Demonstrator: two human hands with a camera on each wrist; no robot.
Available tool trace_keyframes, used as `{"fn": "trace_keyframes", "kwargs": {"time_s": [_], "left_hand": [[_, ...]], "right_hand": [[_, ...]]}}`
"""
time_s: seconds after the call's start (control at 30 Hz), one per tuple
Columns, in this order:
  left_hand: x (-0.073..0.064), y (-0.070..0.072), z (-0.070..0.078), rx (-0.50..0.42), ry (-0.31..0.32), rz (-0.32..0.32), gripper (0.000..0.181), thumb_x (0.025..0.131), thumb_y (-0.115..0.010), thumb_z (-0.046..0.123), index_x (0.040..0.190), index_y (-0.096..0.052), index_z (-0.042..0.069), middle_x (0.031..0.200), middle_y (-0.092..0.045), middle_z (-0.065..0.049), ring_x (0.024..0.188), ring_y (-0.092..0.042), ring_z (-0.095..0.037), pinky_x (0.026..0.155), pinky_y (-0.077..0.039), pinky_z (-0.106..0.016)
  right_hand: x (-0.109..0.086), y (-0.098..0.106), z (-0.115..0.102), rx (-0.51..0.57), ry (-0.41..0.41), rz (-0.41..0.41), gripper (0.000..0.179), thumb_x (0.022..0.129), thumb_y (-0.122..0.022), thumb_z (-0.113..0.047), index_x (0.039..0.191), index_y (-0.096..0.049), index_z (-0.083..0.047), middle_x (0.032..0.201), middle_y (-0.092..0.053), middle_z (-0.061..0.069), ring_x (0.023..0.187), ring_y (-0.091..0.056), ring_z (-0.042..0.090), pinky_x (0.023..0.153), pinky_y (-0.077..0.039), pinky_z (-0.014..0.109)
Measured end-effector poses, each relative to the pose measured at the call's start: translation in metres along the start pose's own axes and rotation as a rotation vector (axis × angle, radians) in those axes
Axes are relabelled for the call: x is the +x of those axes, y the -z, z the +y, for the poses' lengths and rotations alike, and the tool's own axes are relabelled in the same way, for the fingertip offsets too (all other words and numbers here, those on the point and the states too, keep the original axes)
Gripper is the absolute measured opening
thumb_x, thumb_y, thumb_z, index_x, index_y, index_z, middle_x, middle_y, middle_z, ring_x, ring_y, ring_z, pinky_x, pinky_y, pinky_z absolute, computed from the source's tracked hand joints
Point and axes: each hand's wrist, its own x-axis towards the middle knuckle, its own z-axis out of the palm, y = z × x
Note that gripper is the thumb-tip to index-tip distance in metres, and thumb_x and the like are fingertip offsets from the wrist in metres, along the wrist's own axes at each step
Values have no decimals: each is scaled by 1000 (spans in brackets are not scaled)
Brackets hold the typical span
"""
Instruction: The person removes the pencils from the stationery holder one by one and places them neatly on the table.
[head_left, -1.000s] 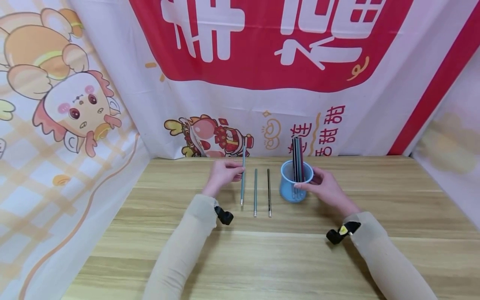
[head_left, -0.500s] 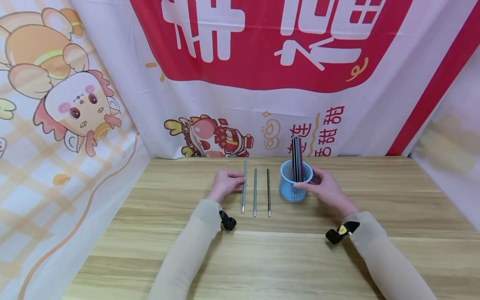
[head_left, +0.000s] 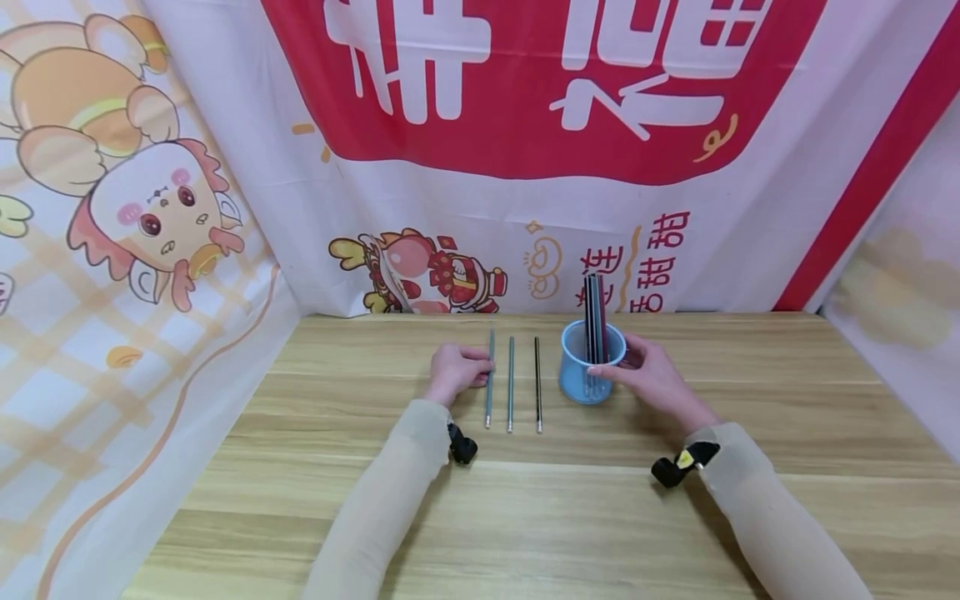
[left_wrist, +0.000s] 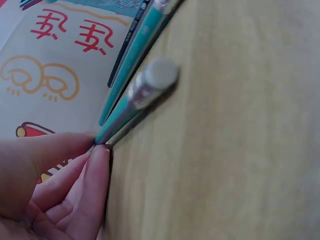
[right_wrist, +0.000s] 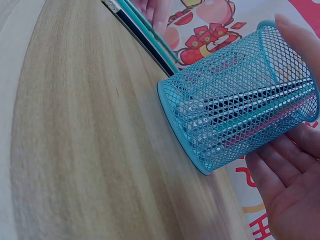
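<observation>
My left hand pinches a teal pencil between thumb and fingers; its white eraser end points toward me, low over the wooden table. To its right lie a second teal pencil and a black pencil, side by side and roughly parallel. With its thumb at the rim and fingers around the far side, my right hand holds a blue mesh pen cup that stands upright on the table. Several pencils, dark, teal and reddish, lean inside the cup.
The wooden table ends at a printed cloth backdrop just behind the pencils and cup. Another patterned cloth borders the left side. Black cameras sit on both wrists.
My left hand has come down and slightly right toward me, lowering the teal pencil beside the other two. The right hand and the cup have stayed in place.
</observation>
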Motion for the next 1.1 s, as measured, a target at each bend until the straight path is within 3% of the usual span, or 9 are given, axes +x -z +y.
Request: {"fn": "trace_keyframes", "kwargs": {"time_s": [0.17, 0.43, 0.8, 1.1], "left_hand": [[1, -3, 3, 59, -21, 25, 17, 84, -83, 1, 100, -78, 0, 86, -74, -11, 66, -71, -17, 62, -61, -26], [-1, -4, 4, 73, -17, 36, 17, 83, -84, 2, 99, -78, 1, 83, -74, -9, 65, -72, -17, 61, -60, -26], [-5, 2, 4, 14, -27, 14, 24, 85, -82, 3, 106, -75, -4, 87, -74, -12, 73, -74, -22, 64, -61, -27], [-3, 9, 9, -10, -6, 28, 22, 87, -83, 10, 106, -76, 2, 91, -74, -11, 78, -74, -24, 69, -62, -31]], "right_hand": [[2, 0, 2, -20, 0, 6, 80, 87, -83, -40, 150, -47, -6, 140, -58, 16, 127, -57, 30, 108, -45, 43], [0, 1, -1, -11, -5, -1, 81, 86, -83, -40, 151, -47, -6, 141, -57, 17, 127, -56, 31, 108, -44, 44], [0, 0, 1, -13, 5, 12, 80, 87, -83, -38, 151, -46, -5, 140, -58, 17, 126, -57, 32, 108, -45, 43], [2, 0, 4, -10, 8, 12, 80, 87, -83, -39, 150, -47, -5, 140, -58, 16, 125, -57, 30, 107, -45, 41]]}}
